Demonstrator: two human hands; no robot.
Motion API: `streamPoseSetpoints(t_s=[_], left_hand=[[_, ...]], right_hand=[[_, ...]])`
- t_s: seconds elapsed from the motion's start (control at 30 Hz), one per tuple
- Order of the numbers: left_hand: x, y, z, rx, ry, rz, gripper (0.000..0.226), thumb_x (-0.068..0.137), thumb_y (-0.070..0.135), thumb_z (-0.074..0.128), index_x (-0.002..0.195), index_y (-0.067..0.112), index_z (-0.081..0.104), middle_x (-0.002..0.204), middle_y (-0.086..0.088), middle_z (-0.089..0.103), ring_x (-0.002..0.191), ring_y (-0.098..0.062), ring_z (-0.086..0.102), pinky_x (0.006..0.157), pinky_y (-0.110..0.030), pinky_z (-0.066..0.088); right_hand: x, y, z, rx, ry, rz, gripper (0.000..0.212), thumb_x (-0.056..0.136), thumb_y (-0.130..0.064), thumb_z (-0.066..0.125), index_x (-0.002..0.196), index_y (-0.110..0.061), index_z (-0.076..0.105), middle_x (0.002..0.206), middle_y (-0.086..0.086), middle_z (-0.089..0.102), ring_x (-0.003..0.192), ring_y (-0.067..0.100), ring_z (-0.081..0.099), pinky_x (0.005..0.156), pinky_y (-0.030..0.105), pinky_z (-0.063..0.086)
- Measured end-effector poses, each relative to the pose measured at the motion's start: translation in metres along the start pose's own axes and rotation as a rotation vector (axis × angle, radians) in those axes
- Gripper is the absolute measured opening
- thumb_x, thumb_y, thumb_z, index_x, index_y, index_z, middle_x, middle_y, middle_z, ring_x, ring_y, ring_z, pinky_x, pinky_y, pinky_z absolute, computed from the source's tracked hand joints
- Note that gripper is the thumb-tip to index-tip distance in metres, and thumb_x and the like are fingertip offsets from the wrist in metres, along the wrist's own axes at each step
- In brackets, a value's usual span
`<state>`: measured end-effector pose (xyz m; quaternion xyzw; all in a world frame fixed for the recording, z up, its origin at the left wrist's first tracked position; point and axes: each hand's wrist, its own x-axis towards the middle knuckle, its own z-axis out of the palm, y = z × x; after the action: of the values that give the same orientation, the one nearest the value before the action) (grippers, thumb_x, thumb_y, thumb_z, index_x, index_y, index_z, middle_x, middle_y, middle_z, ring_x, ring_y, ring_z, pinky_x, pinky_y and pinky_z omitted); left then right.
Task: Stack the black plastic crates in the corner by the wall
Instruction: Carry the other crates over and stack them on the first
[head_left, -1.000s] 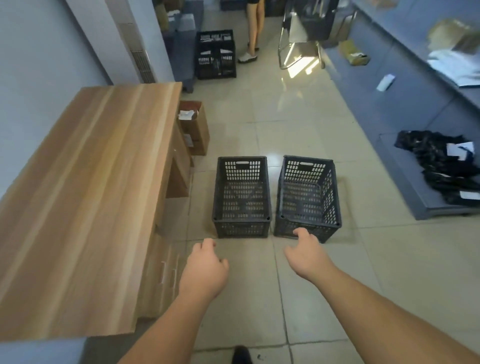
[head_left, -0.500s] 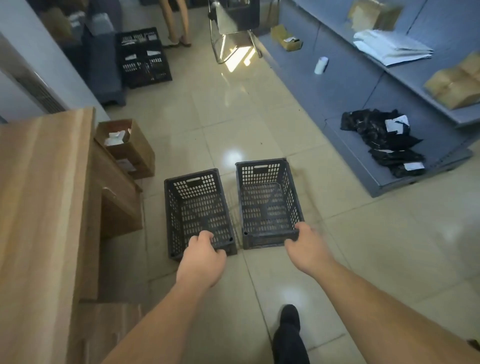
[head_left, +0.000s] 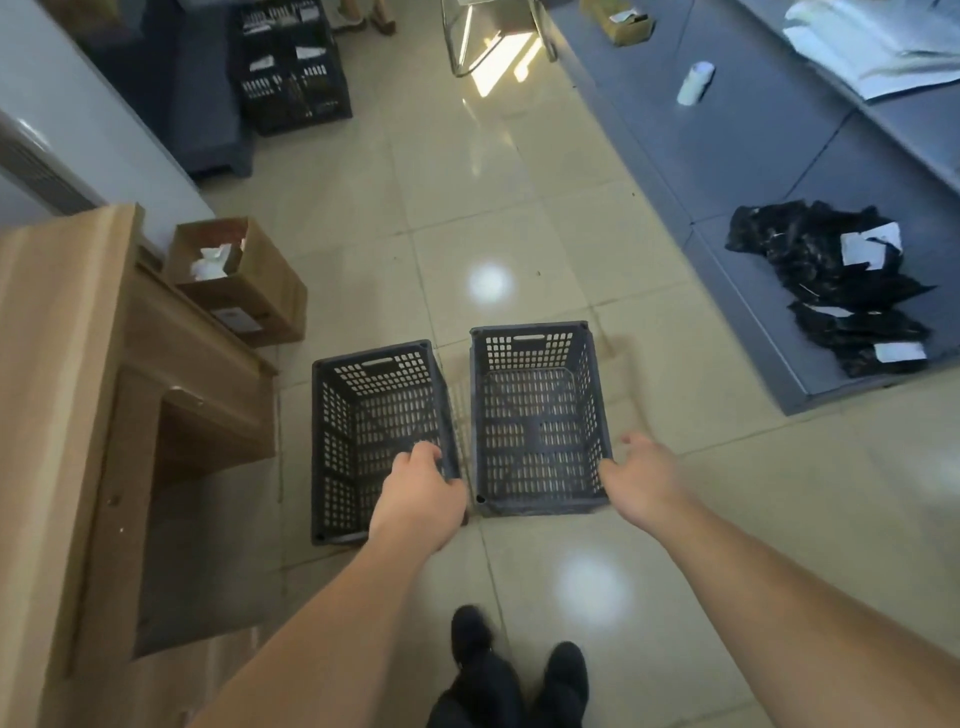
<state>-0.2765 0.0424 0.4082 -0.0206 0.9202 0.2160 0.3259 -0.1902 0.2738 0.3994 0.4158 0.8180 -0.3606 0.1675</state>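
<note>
Two empty black perforated crates stand side by side on the tiled floor, the left crate (head_left: 363, 415) and the right crate (head_left: 535, 410), a narrow gap between them. My left hand (head_left: 421, 499) reaches over the left crate's near right corner, its fingers curled over the rim there. Spread against the outside of the right crate's near right corner is my right hand (head_left: 641, 480), thumb up, not closed on anything. Both crates rest flat on the floor.
A wooden desk (head_left: 62, 415) fills the left side, with an open cardboard box (head_left: 239, 280) beside it. More black crates (head_left: 291, 67) are stacked far back by the wall. A low grey shelf (head_left: 753, 171) with black bags (head_left: 826, 286) runs along the right. My shoes (head_left: 514, 675) are below.
I have stepped closer and the view tilts further down. My left hand slid from the left crate's near rim to its right corner. My right hand moved to the right crate's outer corner.
</note>
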Motion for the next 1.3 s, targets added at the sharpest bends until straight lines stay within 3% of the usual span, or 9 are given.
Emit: streamPoseSetpoints(t_s=[0.13,0.2,0.3,0.43,0.6,0.73,0.9,1.17,1.3], left_hand=[[0.053,0.015,0.0,-0.019,-0.023,-0.018,0.054,0.099,0.03,0.056,0.151,0.023,0.043,0.126,0.003,0.041,0.106,-0.03,0.068,0.093,-0.051,0.061],[0.084,0.021,0.001,-0.037,-0.03,-0.03,0.057,0.099,0.029,0.057,0.153,0.022,0.041,0.137,0.0,0.045,0.109,-0.032,0.069,0.092,-0.05,0.061],[0.131,0.028,0.001,-0.066,-0.048,-0.045,0.06,0.1,0.027,0.057,0.157,0.022,0.038,0.151,-0.004,0.044,0.11,-0.034,0.07,0.075,-0.042,0.061],[0.184,0.033,0.004,-0.066,-0.096,-0.055,0.06,0.099,0.026,0.055,0.157,0.022,0.038,0.148,-0.004,0.047,0.107,-0.033,0.07,0.075,-0.043,0.062],[0.237,0.035,0.019,-0.033,-0.124,-0.089,0.06,0.101,0.027,0.054,0.158,0.02,0.038,0.149,-0.004,0.048,0.092,-0.027,0.073,0.05,-0.028,0.049],[0.276,0.037,0.046,-0.007,-0.133,-0.087,0.054,0.103,0.023,0.055,0.155,0.018,0.042,0.139,-0.005,0.053,0.081,-0.02,0.07,0.055,-0.031,0.052],[0.331,0.027,0.093,0.036,-0.172,-0.135,0.058,0.102,0.029,0.056,0.156,0.02,0.039,0.144,-0.007,0.052,0.1,-0.03,0.07,0.072,-0.039,0.058],[0.416,-0.004,0.173,0.06,-0.173,-0.211,0.059,0.1,0.035,0.056,0.154,0.019,0.04,0.134,-0.01,0.063,0.09,-0.031,0.072,0.063,-0.038,0.059],[0.451,-0.012,0.202,0.037,-0.167,-0.25,0.06,0.102,0.033,0.054,0.158,0.017,0.037,0.133,-0.018,0.067,0.073,-0.027,0.065,0.049,-0.028,0.043]], right_hand=[[0.051,-0.015,0.002,0.005,-0.003,0.022,0.047,0.094,-0.025,0.056,0.14,-0.013,0.051,0.131,0.016,0.06,0.103,0.034,0.065,0.085,0.035,0.05],[0.077,-0.022,0.005,0.008,-0.01,0.04,0.051,0.095,-0.025,0.056,0.144,-0.012,0.048,0.134,0.017,0.059,0.11,0.034,0.064,0.084,0.034,0.049],[0.117,-0.033,0.011,0.014,-0.019,0.085,0.056,0.096,-0.025,0.055,0.15,-0.011,0.044,0.139,0.017,0.057,0.119,0.035,0.06,0.09,0.036,0.048],[0.161,-0.041,0.021,0.019,-0.041,0.13,0.058,0.098,-0.027,0.054,0.152,-0.012,0.041,0.142,0.018,0.056,0.118,0.035,0.06,0.085,0.033,0.045],[0.209,-0.033,0.035,0.011,-0.054,0.192,0.058,0.097,-0.028,0.054,0.151,-0.012,0.042,0.143,0.018,0.055,0.118,0.036,0.061,0.083,0.032,0.044],[0.249,-0.014,0.047,0.002,-0.052,0.214,0.048,0.096,-0.027,0.056,0.14,-0.01,0.049,0.131,0.019,0.062,0.092,0.031,0.058,0.079,0.033,0.046],[0.304,0.017,0.073,-0.025,-0.062,0.217,0.055,0.097,-0.025,0.056,0.148,-0.009,0.043,0.13,0.017,0.063,0.082,0.023,0.055,0.076,0.03,0.042],[0.388,0.067,0.137,-0.008,-0.107,0.23,0.052,0.098,-0.024,0.052,0.146,-0.006,0.041,0.133,0.019,0.058,0.098,0.03,0.056,0.086,0.036,0.048],[0.429,0.089,0.159,-0.027,-0.11,0.258,0.055,0.097,-0.025,0.054,0.147,-0.006,0.04,0.134,0.019,0.056,0.096,0.03,0.054,0.084,0.034,0.047]])
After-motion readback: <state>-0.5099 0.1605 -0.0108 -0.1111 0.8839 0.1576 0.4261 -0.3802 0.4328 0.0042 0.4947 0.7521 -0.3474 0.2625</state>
